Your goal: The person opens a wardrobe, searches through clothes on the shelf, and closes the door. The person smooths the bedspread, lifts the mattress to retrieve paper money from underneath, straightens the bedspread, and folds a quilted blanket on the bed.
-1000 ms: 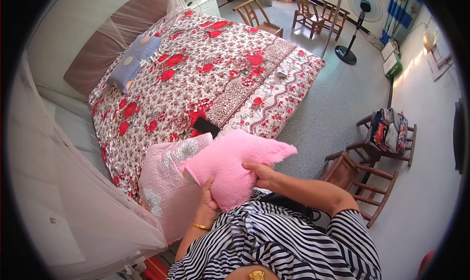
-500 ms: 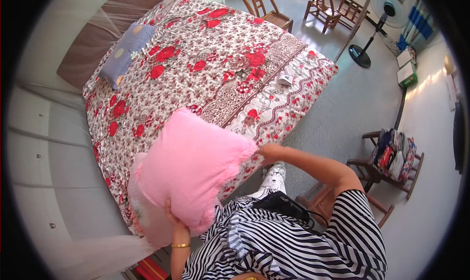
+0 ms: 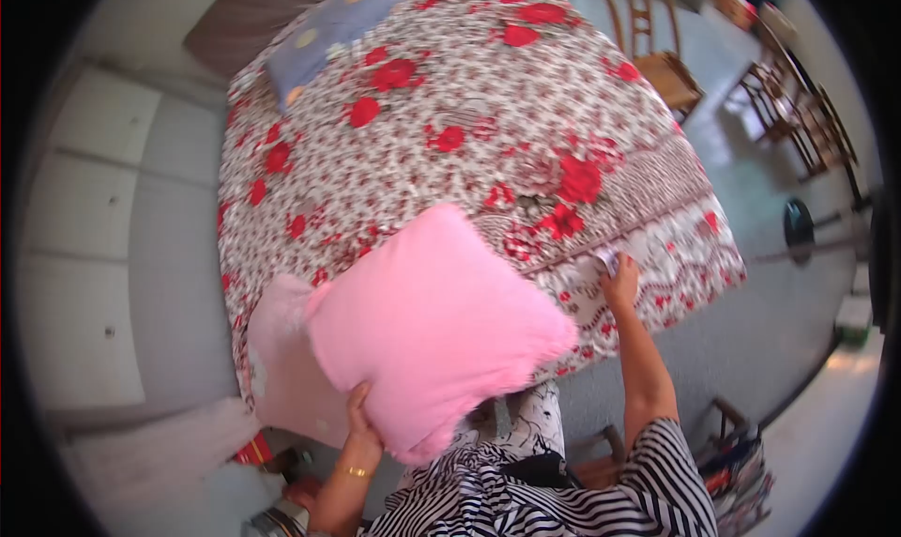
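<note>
A fluffy pink cushion point(image 3: 436, 321) is held up over the near edge of the bed. My left hand point(image 3: 362, 419) grips its lower left edge, the thumb on the front and the other fingers hidden behind. To the right of the cushion, my right hand point(image 3: 619, 279) has its fingers closed at a small white item point(image 3: 606, 258) on the patterned bed cover point(image 3: 450, 96). What that item is cannot be made out. Part of a pale pink quilted piece point(image 3: 282, 368) shows behind the cushion at the left.
A blue-grey pillow point(image 3: 328, 35) lies at the head of the bed. Beyond the bed stands a wooden chair point(image 3: 664, 68), with more wooden chairs point(image 3: 788, 115) and a fan base point(image 3: 798, 229) at the right. Folded clothes point(image 3: 737, 471) are at the lower right.
My right hand has let go of the cushion and reached across to the small white item. The cushion hangs from my left hand, now turned more upright. The view has swung to the right.
</note>
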The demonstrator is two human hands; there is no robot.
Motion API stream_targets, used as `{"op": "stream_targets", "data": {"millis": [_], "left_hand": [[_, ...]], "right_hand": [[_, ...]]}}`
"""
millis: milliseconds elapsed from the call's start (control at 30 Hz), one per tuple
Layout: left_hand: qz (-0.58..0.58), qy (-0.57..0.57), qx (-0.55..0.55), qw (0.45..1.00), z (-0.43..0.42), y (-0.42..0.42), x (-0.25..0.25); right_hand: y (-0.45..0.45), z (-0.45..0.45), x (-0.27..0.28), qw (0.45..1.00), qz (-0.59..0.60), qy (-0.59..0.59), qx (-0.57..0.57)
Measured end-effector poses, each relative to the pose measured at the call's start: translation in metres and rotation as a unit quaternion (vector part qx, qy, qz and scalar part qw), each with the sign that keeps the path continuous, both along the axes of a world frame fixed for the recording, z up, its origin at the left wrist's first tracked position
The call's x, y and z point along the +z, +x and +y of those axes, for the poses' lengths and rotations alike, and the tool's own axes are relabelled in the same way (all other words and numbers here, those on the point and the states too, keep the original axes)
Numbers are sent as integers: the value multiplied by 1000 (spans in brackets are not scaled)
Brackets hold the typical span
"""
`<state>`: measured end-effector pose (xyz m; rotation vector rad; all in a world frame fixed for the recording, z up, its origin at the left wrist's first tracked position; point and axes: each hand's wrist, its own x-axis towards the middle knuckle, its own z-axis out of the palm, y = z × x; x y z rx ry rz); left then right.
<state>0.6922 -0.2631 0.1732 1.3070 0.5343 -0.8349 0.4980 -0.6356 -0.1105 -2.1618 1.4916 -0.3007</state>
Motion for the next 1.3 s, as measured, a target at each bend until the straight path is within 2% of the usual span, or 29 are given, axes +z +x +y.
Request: {"op": "stream_targets", "data": {"millis": [33, 100, 133, 167, 200, 267, 300, 333, 367, 433, 467, 533, 600, 633, 667, 700, 767, 800, 833, 900, 933, 967, 1000, 1033, 1100, 1167, 1200, 1267, 1300], "left_hand": [[20, 32, -1, 999, -25, -2, 9], [70, -70, -47, 994, -44, 10, -33], [62, -122, -106, 985, -79, 8, -27], [59, -245, -190, 949, -102, 12, -51], [52, -205, -210, 954, -148, 2, -31], [110, -258, -249, 927, -215, -11, -33], [103, -291, -280, 909, -245, -23, -61], [113, -330, -309, 885, -274, -29, -48], [93, -332, -323, 881, -300, -40, -68], [69, -286, -318, 901, -336, -59, -92], [68, -283, -307, 906, -346, -70, -112], [-65, -68, -352, 931, -345, -87, -155], [-155, 18, -461, 874, -315, -85, -180], [-110, -37, -426, 897, -290, -78, -188], [-62, -89, -390, 914, -265, -72, -199], [-71, -80, -365, 925, -235, -55, -194], [-122, 2, -314, 942, -161, -17, -196], [-160, 26, -235, 958, -121, -1, -207], [-297, 84, -120, 944, -79, 17, -219], [-282, 232, -18, 931, 28, 50, -240], [-224, 247, 15, 943, 66, 60, -206], [-180, 343, 157, 908, 98, 62, -189], [-290, 468, 131, 824, 162, 69, -218], [-292, 494, 187, 798, 233, 70, -253], [-221, 533, 241, 780, 291, 57, -220], [-190, 377, 310, 852, 340, 40, -207], [-184, 377, 311, 853, 353, 32, -208], [-39, 417, 358, 835, 371, 25, -201], [-37, 416, 360, 834, 377, 28, -197]], "right_hand": [[7, 7, 6, 1000, -12, 23, -10], [19, 31, 36, 995, -27, 59, 78], [17, 45, 38, 989, -33, 64, 125], [11, 60, 35, 983, -36, 60, 172], [3, 72, 29, 976, -42, 51, 207], [-12, 84, 15, 963, -40, 25, 264], [-17, 84, 9, 955, -36, 0, 293], [-17, 82, 3, 946, -29, -32, 321], [-16, 81, -4, 930, -22, -83, 356], [-12, 79, -12, 928, -20, -66, 366], [-15, 83, -8, 955, -45, 143, 254], [-12, 84, -3, 953, -56, 140, 263], [-11, 86, 2, 953, -81, 129, 262], [-9, 88, 8, 949, -80, 134, 275], [-5, 88, 15, 949, -82, 56, 300], [-2, 88, 21, 943, -84, -23, 323], [8, 85, 38, 941, -102, -28, 321], [14, 84, 45, 942, -119, -35, 311], [18, 85, 48, 943, -136, -40, 301], [16, 75, 31, 936, -48, -24, 347], [17, 76, 32, 937, 3, -40, 347], [20, 78, 36, 936, 52, -58, 344], [25, 80, 34, 939, 83, -62, 329], [33, 88, 44, 948, 84, -72, 300], [45, 101, 45, 952, 22, -110, 283], [61, 131, 47, 948, -2, -135, 287], [68, 149, 36, 948, -53, -53, 311], [92, 200, 16, 931, -139, 71, 330], [119, 238, 48, 931, -73, 194, 301]]}}
